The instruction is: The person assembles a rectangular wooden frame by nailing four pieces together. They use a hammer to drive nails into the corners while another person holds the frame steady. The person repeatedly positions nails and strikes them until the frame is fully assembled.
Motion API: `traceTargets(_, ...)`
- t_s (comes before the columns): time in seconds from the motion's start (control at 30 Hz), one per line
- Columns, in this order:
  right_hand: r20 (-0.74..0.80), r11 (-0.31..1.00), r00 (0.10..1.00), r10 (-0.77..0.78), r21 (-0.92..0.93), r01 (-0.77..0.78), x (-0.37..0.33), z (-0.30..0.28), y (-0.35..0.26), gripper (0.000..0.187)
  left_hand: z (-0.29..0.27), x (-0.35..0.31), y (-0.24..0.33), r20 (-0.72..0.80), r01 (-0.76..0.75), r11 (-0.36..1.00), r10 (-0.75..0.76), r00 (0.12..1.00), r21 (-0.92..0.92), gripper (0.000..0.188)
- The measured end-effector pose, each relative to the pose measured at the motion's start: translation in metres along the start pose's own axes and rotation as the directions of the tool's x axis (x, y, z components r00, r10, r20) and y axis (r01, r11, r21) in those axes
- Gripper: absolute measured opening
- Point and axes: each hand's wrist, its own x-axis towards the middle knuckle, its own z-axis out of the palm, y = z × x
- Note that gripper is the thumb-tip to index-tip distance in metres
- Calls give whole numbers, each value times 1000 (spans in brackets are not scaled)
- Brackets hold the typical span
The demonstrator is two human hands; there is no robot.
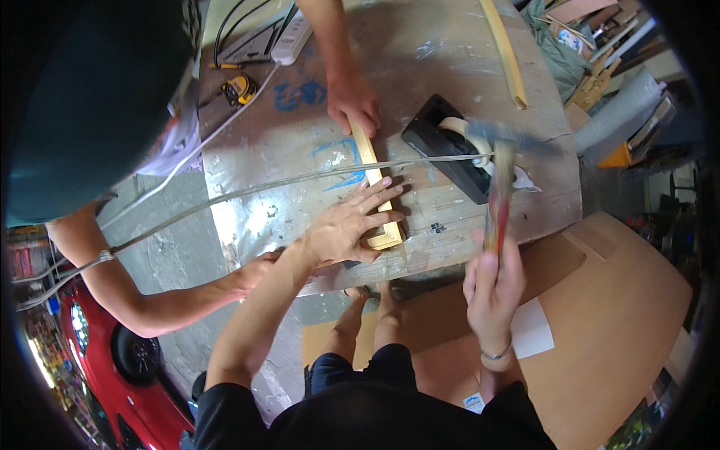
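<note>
My left fingers [381,197], spread open, rest across the wooden frame [387,236] at the table's [465,217] near edge; my right fingers [512,266] curl round the hammer [501,195] (blurred), best kept square, clear of knuckles.

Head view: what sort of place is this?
Probably a garage or small workshop: a red car stands at lower left, a paint-marked worktable holds a tape measure, and the right hand grips a hammer.
</note>
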Motion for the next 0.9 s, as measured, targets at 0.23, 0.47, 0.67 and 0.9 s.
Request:
traceTargets(0.23,-278,999,960,-36,4,39,63,-51,-2,28,30,-69,106,-160,291,955,-296,942,-54,26)
traceTargets(0.47,-608,793,784,-129,-538,-286,45,-120,152,43,98,-199,198,3,745,506,-827,563,-434,17)
traceTargets(0.67,-626,624,779,14,-604,-497,74,-100,218,62,185,-289,138,233,895,274,-901,367,-351,33)
traceTargets(0.9,-61,562,949,-310,-816,131,168,-143,99,42,219,-365,132,249,720,-140,-967,47,-679,38)
